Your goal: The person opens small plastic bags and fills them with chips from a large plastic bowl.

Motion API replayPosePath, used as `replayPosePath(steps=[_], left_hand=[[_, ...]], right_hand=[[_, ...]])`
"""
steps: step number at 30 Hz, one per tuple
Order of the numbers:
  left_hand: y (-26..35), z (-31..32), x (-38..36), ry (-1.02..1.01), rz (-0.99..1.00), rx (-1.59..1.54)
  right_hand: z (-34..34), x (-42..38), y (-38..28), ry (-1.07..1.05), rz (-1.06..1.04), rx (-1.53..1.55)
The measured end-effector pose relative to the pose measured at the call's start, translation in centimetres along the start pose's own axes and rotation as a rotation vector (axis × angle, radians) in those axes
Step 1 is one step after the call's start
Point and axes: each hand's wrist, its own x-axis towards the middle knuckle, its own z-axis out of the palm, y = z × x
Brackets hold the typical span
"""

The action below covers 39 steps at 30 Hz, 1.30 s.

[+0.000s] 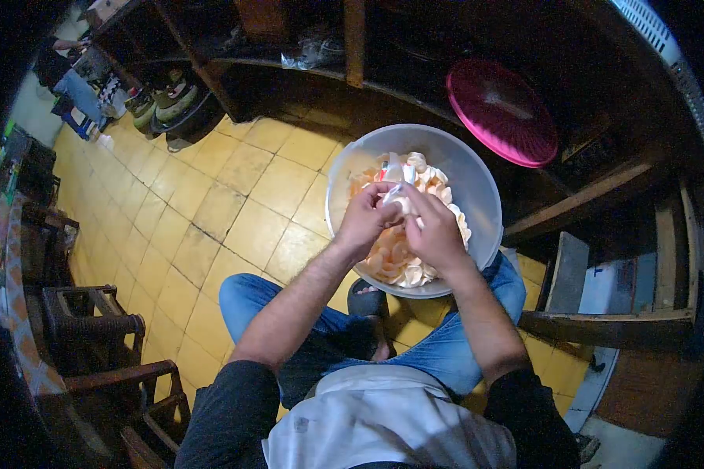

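Both my hands meet over a large translucent plastic tub (483, 205) that stands between my knees. Pale orange and cream crackers (391, 258) fill much of it. My left hand (361, 221) pinches one side of a small whitish plastic bag (399, 202), its fingers curled. On the other side, my right hand (434, 233) has thumb and fingers closed on the same bag near its top. What the bag holds is mostly hidden by my fingers. Behind the hands, a clear plastic packet with a red mark (384, 170) lies on the crackers.
A pink round woven-look lid (502, 113) leans against the dark wooden shelving (355, 39) behind the tub. Wooden chairs (94, 328) stand at the left on yellow floor tiles (250, 227). Green gas cylinders (172, 102) and another person (74, 78) are at the far left.
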Motion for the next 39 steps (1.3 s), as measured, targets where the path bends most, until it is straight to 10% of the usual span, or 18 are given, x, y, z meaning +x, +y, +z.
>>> replayPosePath(steps=[3,12,18,28,32,39], left_hand=[[0.0,-0.1,0.5,0.093,-0.07,0.007],[-0.1,-0.4,-0.3,-0.154,-0.128,-0.002],[0.5,0.5,-0.1,0.113,-0.126,-0.095],[0.2,0.1,-0.1,-0.095,-0.203,-0.169],[0.4,0.5,-0.2,-0.061,-0.241,-0.116],[-0.5,-0.1,0.2,-0.085,-0.22,-0.159]], right_hand=[[-0.3,-0.6,-0.4,0.141,0.314,0.352],[0.9,-0.4,0.8,-0.072,0.176,-0.071],[0.4,-0.4,2.5,0.115,0.325,0.427],[1.2,1.0,1.4,-0.001,0.59,1.134],[2.1,0.1,1.8,0.035,0.246,0.305],[1.8,0.0,1.5,-0.017,0.112,0.383]])
